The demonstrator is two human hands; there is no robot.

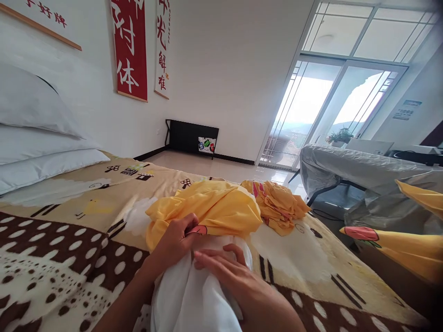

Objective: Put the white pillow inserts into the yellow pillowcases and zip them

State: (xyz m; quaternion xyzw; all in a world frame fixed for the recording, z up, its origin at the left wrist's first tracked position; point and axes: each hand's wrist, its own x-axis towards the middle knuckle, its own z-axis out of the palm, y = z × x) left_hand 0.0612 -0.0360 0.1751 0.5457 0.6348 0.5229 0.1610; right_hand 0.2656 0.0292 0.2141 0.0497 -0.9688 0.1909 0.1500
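1. Head view: yellow cloth [214,203], bunched, with a pink patch at its near edge; lies mid-bed, in front of the person.
2. Left hand [175,240]: fingers curled, thumb pressed down, pinching the yellow cloth's near edge beside the pink patch.
3. Right hand [238,279]: fingers extended, laid on white fabric; whether the thumb grips beneath cannot be told.
4. White fabric [194,306]: smooth, running from the yellow cloth's near edge toward the near side, between the forearms.
5. Second yellow bundle [280,203]: crumpled, pink markings, just right of the first.
6. Yellow fabric piece [411,249]: far right edge, pink-tipped, partly cut off.
7. Bedspread [304,251]: tan and brown, with pale dots and printed sheep, mushrooms and a chick.
8. Pillows [44,133]: white, stacked, left.
9. Left scroll [38,20]: red lettering, "好牌" legible after a cropped character.
10. Red banner [129,50]: white lettering, ending "附体"; upper part cropped.
11. White banner [161,55]: red lettering, "光解难" legible; small side text unreadable.
12. Black panel [183,133]: far wall, bearing a multicoloured card [206,145], wording too small to read.
13. Wall notice [408,110]: right of the glass door [311,106], blue-grey print, illegible.
14. Table [353,157]: right, draped in silvery sheeting; potted plant [342,135] behind.
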